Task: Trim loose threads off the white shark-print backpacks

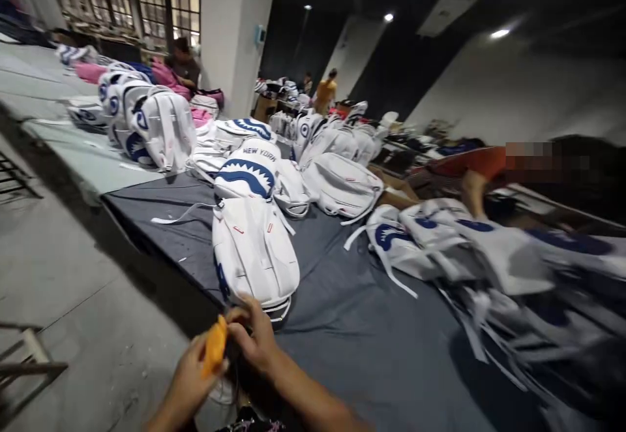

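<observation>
In front of my body, my left hand [190,367] is closed around a small flat orange object [214,347], whose kind I cannot make out. Close beside it, my right hand [255,337] has its fingers bent and drawn together; whatever may be between them is hidden. Just beyond my right hand lies a white backpack [257,246] with its strap side up and small red marks on the straps. Behind that one rests another white backpack [247,169] with blue shark teeth and "NEW YORK" lettering.
A dark cloth [342,347] covers the table. More white backpacks [169,128] stand at the left, and a blurred pile of backpacks [508,256] lies right. A co-worker's arm [473,194] reaches over that pile. A wooden stool [34,354] stands on the floor at left.
</observation>
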`<state>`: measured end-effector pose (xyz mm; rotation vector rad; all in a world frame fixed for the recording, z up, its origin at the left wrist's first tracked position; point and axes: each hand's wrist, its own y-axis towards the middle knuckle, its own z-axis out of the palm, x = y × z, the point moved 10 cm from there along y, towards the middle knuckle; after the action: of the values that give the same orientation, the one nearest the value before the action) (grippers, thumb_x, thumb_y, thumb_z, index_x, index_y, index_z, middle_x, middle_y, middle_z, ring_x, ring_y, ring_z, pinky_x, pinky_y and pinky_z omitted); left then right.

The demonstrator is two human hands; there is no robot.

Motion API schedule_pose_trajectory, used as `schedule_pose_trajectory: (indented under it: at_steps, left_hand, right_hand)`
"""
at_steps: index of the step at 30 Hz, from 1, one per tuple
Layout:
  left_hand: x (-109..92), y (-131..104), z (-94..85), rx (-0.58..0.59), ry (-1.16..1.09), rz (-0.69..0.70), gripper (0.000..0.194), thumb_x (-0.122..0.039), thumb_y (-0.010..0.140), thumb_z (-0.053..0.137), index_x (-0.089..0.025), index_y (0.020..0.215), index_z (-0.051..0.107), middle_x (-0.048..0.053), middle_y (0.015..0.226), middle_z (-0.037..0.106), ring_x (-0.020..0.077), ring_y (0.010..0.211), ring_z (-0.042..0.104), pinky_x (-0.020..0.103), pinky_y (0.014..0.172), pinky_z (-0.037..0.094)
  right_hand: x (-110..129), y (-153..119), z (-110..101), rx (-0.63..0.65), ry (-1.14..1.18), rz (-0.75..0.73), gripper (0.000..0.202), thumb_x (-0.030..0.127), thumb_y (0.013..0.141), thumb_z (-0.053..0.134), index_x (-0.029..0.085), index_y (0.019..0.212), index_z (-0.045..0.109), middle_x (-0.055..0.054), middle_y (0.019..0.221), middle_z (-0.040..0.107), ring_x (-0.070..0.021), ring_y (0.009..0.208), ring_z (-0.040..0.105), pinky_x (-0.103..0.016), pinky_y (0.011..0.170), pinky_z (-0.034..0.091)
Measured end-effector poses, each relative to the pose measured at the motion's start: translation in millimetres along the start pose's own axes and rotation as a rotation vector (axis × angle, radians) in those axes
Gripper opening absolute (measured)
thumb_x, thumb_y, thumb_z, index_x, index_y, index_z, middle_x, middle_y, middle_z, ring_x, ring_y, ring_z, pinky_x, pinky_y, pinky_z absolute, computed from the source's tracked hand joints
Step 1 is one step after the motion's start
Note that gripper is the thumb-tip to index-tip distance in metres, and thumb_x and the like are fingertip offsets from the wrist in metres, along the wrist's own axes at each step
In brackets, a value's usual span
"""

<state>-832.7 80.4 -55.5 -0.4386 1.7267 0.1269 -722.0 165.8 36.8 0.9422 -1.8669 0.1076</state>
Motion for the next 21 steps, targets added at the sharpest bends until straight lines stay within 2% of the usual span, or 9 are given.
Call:
schedule_pose_trajectory:
  at_steps: [3,5,7,10,13,14,16,18,21]
  left_hand:
    - [-46.0,39.0,-18.6,-0.017,-0.345,-0.039,0.081,-0.08,0.073,0.061,-0.015,0.121,0.06,0.016,0.122,0.068,0.0311,0.119,0.065,0.043,0.101,0.056]
    - [-84.1,49.7,1.3,0.158,-0.431,0.014,0.086,-0.08,0.077,0.059,-0.019,0.137,0.052,0.015,0.15,0.051,0.0301,0.144,0.045,0.043,0.118,0.042]
    - [-113.0,41.4,42.2,0.457,-0.406,0.054,0.094,-0.079,0.079,0.058,-0.021,0.151,0.041,0.011,0.166,0.029,0.029,0.156,0.022,0.044,0.128,0.024]
    - [-137.7,8.0,101.5,0.855,-0.377,0.124,0.098,-0.079,0.083,0.054,-0.022,0.16,0.029,0.008,0.17,0.016,0.0273,0.158,0.01,0.043,0.13,0.012]
    - [-151.8,-5.9,144.4,1.032,-0.279,0.223,0.095,-0.08,0.08,0.057,-0.02,0.153,0.043,0.01,0.162,0.037,0.0297,0.153,0.03,0.043,0.126,0.026]
    - [-151.6,5.1,153.6,0.997,-0.212,0.221,0.093,-0.08,0.077,0.062,-0.019,0.147,0.053,0.011,0.156,0.047,0.031,0.148,0.04,0.042,0.123,0.034]
    - [-143.9,53.7,155.5,0.776,-0.075,0.158,0.087,-0.076,0.072,0.071,-0.018,0.136,0.063,0.012,0.146,0.058,0.0321,0.141,0.049,0.042,0.117,0.042]
    - [-129.2,119.6,129.8,0.44,0.003,0.063,0.084,-0.067,0.079,0.071,-0.016,0.143,0.055,0.014,0.151,0.051,0.0317,0.147,0.04,0.044,0.122,0.035]
    - [-96.9,198.5,67.9,-0.015,0.105,-0.072,0.078,-0.058,0.092,0.059,-0.012,0.151,0.039,0.023,0.154,0.043,0.0352,0.15,0.034,0.055,0.121,0.032]
  right_hand:
    - [28.1,-0.8,-17.9,-0.088,0.059,0.026,0.087,0.054,0.094,0.058,0.022,0.16,0.013,-0.019,0.155,0.043,-0.0274,0.139,0.049,-0.046,0.111,0.045]
    - [38.2,-11.1,-8.7,-0.019,-0.009,0.028,0.1,0.052,0.089,0.065,0.021,0.162,0.005,-0.018,0.166,0.024,-0.0314,0.153,0.027,-0.053,0.122,0.03]
    - [35.7,-27.4,-9.5,-0.069,-0.054,0.071,0.1,0.046,0.089,0.065,0.02,0.163,0.004,-0.018,0.167,0.022,-0.0319,0.154,0.023,-0.054,0.124,0.026]
    - [19.5,-62.3,-39.6,-0.33,-0.113,0.209,0.082,0.038,0.091,0.06,0.018,0.16,0.021,-0.018,0.157,0.04,-0.0319,0.146,0.039,-0.054,0.121,0.032]
    - [1.5,-105.2,-92.4,-0.606,-0.098,0.388,0.049,0.04,0.092,0.054,0.016,0.134,0.055,-0.016,0.123,0.066,-0.0306,0.117,0.063,-0.05,0.107,0.048]
    - [-5.3,-120.3,-113.7,-0.697,-0.075,0.447,0.041,0.041,0.09,0.054,0.017,0.123,0.06,-0.014,0.112,0.069,-0.0292,0.106,0.066,-0.048,0.102,0.053]
    - [-24.4,-151.0,-156.3,-0.863,-0.005,0.568,0.036,0.043,0.086,0.055,0.019,0.112,0.061,-0.01,0.101,0.071,-0.0267,0.095,0.069,-0.045,0.092,0.058]
    - [-55.7,-178.6,-188.6,-0.931,0.092,0.708,0.043,0.044,0.079,0.059,0.02,0.115,0.057,-0.008,0.104,0.07,-0.026,0.097,0.069,-0.042,0.086,0.06]
    - [-124.0,-208.4,-211.4,-0.81,0.22,0.971,0.051,0.045,0.073,0.061,0.024,0.119,0.052,-0.008,0.111,0.071,-0.0248,0.1,0.071,-0.035,0.076,0.061]
